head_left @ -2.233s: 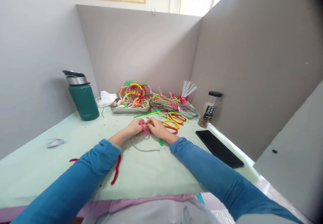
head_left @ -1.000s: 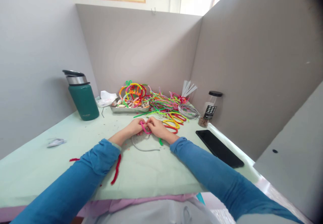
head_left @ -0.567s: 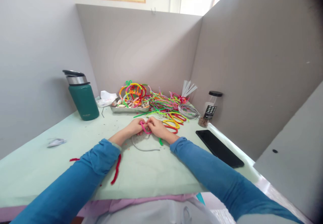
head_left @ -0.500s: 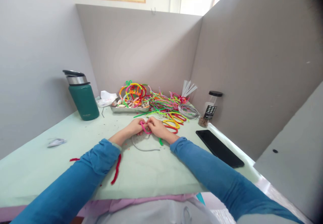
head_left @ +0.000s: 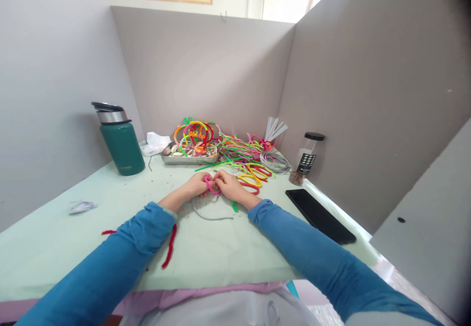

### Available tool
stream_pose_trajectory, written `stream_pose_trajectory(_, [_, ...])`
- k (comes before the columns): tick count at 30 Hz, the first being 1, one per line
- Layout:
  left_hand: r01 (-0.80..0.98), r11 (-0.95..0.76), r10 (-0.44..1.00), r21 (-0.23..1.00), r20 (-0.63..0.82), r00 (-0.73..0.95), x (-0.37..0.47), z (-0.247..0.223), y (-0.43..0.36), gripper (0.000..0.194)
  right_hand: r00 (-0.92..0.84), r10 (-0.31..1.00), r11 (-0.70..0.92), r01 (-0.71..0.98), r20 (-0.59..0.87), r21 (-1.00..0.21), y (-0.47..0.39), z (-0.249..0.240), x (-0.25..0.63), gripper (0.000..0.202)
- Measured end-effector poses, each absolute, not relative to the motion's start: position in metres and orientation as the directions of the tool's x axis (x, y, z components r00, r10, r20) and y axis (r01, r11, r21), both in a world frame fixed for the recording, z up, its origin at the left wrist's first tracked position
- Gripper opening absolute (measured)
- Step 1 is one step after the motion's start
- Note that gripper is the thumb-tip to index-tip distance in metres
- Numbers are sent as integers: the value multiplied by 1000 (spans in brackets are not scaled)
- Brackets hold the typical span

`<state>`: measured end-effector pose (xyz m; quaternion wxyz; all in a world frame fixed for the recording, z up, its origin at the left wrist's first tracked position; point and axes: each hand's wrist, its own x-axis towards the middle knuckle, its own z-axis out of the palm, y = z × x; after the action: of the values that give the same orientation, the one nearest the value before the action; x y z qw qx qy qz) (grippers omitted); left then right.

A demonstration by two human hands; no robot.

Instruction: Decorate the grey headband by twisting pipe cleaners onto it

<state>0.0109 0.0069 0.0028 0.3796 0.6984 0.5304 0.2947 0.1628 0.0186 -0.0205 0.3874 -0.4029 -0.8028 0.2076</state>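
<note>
Both hands meet over the middle of the pale green table (head_left: 206, 252). My left hand (head_left: 199, 184) pinches a bent pink pipe cleaner (head_left: 212, 188). My right hand (head_left: 227, 184) has its fingers closed on the same pink piece from the other side. A grey wire (head_left: 213, 218) curves on the table just below the hands. Near my right wrist lies a short green piece (head_left: 234, 207). Red and yellow looped pipe cleaners (head_left: 253, 179) are to the right of the hands.
Behind are a metal tray (head_left: 189, 160), a heap of coloured pipe cleaners (head_left: 239, 147) and a grey wire coil (head_left: 275, 162). A green bottle (head_left: 122, 148) stands left; a black-lidded jar (head_left: 306, 162) and black phone (head_left: 320, 215) are right. A red strip (head_left: 170, 246) lies in front.
</note>
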Motion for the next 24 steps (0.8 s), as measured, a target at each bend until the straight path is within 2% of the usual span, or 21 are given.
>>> stream_pose_trajectory(24, [534,-159,965,830,15,263,11,3,6,13,-375,811,584,488,449,-649,17,-18,163,12])
